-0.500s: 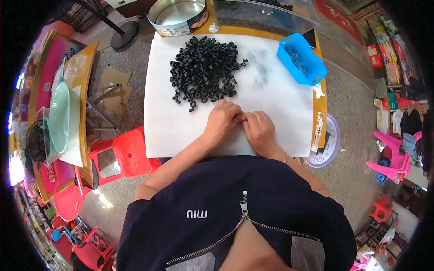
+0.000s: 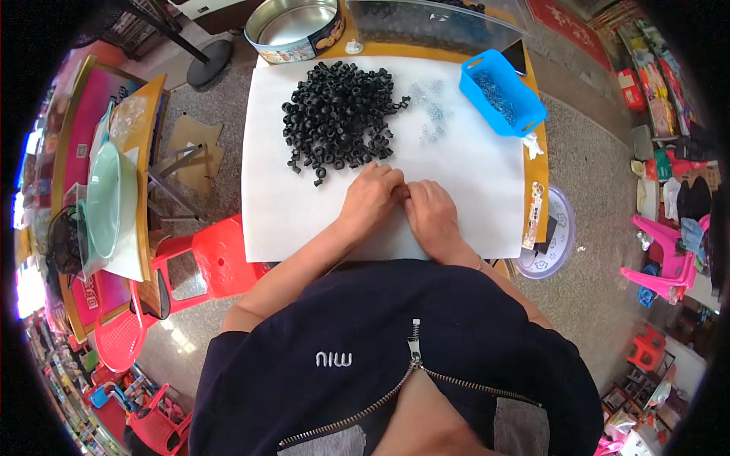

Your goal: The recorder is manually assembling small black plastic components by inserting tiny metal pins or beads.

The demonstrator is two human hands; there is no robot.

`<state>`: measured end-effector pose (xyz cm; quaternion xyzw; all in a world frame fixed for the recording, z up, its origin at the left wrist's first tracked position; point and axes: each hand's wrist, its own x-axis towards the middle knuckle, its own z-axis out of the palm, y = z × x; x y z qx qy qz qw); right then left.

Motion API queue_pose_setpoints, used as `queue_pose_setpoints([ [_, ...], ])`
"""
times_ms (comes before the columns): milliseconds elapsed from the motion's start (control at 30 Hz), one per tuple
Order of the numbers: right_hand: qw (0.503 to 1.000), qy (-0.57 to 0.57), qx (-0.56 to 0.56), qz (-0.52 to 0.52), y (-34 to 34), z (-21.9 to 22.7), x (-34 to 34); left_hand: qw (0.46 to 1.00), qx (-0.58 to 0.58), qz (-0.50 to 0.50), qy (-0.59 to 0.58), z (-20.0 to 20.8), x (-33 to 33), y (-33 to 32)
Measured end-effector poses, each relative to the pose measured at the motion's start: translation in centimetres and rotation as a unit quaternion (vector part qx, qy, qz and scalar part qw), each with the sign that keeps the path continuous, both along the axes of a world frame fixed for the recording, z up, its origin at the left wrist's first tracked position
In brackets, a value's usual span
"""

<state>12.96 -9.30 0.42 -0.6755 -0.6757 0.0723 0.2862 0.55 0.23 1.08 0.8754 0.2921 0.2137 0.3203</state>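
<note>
My left hand [image 2: 369, 199] and my right hand [image 2: 431, 218] meet fingertip to fingertip over the white sheet on the table [image 2: 304, 224], near its front half. Both are closed, fingers curled into a pinch. Whatever lies between them is too small or too hidden to make out. Just beyond my left hand spreads a heap of small black plastic parts [image 2: 334, 114], ring-shaped with short stems. To the right of the heap lie scattered tiny clear-blue pieces [image 2: 433, 114]. More such pieces fill the bottom of a blue plastic basket [image 2: 473, 90] at the far right.
A round metal tin [image 2: 293, 50] and a clear plastic bin [image 2: 426, 29] with black parts stand along the far edge. A dark phone-like slab [image 2: 516, 58] lies behind the basket. Red stools [image 2: 222, 258] are at the left, a pale purple basin [image 2: 561, 228] low at the right.
The whole view has shifted slightly. My hands stay pressed together in nearly the same place, with only small finger movement. The heap and basket look unchanged.
</note>
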Motion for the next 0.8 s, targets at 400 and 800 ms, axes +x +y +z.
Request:
queue_pose_setpoints([
  [400,0.996,-0.085,0.003,0.019,0.5,0.9,0.0,0.993,-0.108,0.000,-0.053,0.1,-1.5,0.6],
  [800,0.968,-0.199,-0.052,0.142,2.1,1.9,0.8,0.971,-0.141,0.112,-0.155,-0.9,-2.6,-0.7],
])
